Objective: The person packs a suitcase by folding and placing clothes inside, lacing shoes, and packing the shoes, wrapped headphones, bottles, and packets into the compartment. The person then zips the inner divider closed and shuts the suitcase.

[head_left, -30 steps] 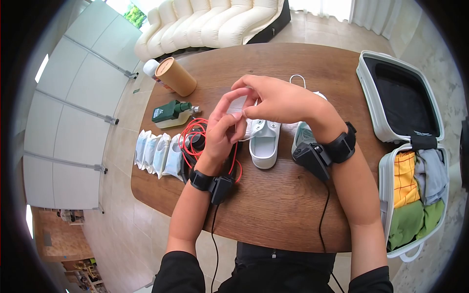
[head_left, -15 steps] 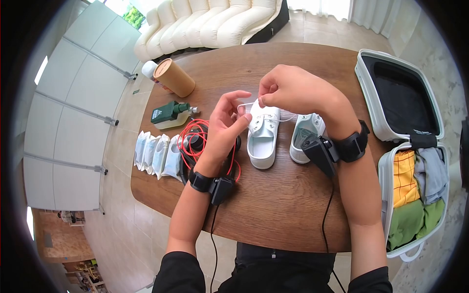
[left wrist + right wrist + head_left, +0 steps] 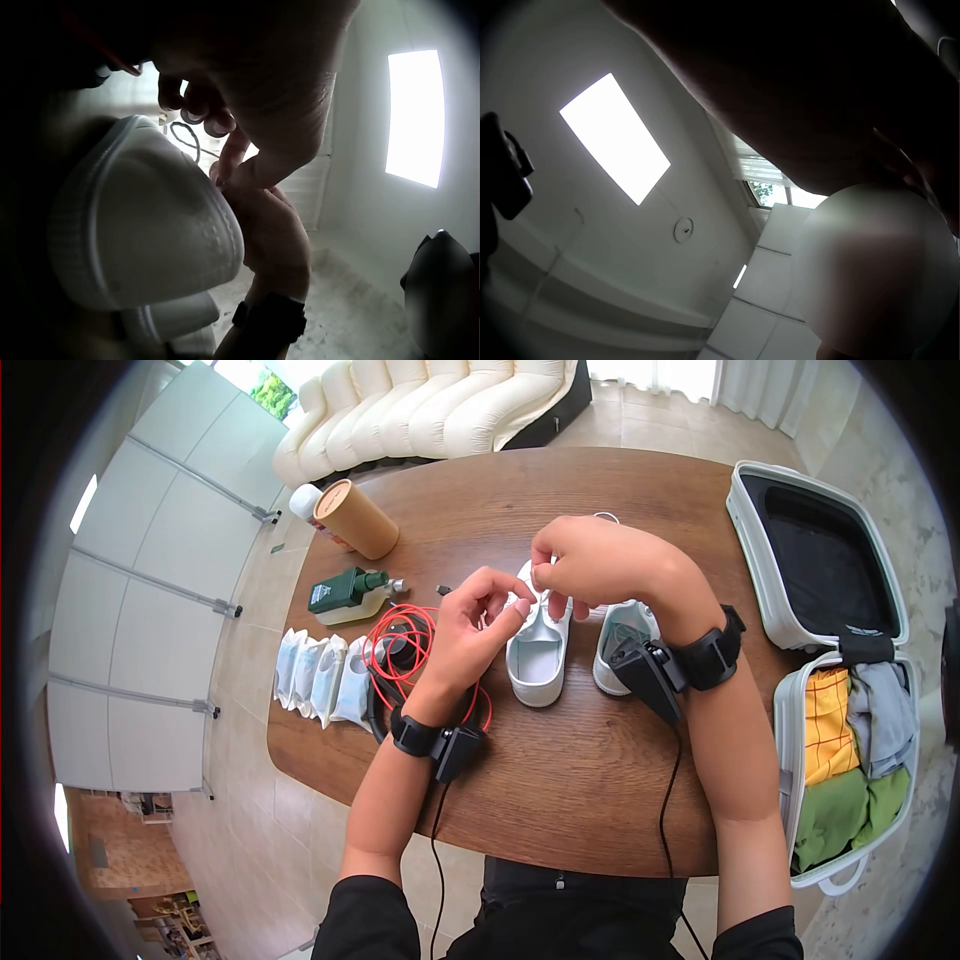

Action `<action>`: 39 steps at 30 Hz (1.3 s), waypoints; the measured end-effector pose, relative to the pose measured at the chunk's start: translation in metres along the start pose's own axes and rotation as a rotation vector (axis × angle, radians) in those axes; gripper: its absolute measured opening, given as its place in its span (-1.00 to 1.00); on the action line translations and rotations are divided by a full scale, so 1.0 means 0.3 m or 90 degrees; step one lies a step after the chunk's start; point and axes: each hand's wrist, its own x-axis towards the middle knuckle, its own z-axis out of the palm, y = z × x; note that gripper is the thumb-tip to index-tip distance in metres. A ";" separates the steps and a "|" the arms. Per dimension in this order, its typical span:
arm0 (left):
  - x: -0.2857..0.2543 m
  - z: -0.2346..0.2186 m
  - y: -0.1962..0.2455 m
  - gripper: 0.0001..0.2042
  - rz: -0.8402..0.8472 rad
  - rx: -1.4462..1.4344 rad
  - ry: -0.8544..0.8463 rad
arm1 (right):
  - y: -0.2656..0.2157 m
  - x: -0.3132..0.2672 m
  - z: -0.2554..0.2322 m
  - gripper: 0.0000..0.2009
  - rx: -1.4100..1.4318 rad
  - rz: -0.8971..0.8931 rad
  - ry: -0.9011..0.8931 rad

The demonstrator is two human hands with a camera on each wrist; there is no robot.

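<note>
Head view shows your left hand (image 3: 472,622) and right hand (image 3: 605,565) close together above the white shoe (image 3: 537,678), which stands about the middle of the tabletop (image 3: 580,780). The fingers of both hands are curled almost closed, and they pinch the lace (image 3: 542,600). The second shoe (image 3: 604,660) stands just beside, toward the right edge, where the open suitcase (image 3: 741,515) is.

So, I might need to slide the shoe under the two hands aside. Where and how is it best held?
Probably by the heel of that shoe, coming from the near side: the heel points that way, uncovered, and the shoe is open on top, so a thumb could go inside with fingers outside. The left hand and right hand are over the front.
</note>
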 end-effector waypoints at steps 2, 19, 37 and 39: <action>-0.001 -0.004 -0.006 -0.91 -0.005 0.007 -0.001 | -0.007 -0.007 -0.001 -0.80 -0.034 0.003 0.028; 0.008 0.016 0.000 -0.82 0.111 0.294 -0.011 | 0.004 0.000 -0.004 -0.84 -0.114 -0.035 0.103; -0.002 0.026 0.010 -0.83 0.063 0.269 -0.011 | 0.040 0.018 -0.003 -0.94 -0.139 -0.049 0.130; -0.001 0.026 0.009 -0.83 0.060 0.270 -0.009 | 0.037 0.019 -0.002 -0.94 -0.141 -0.046 0.127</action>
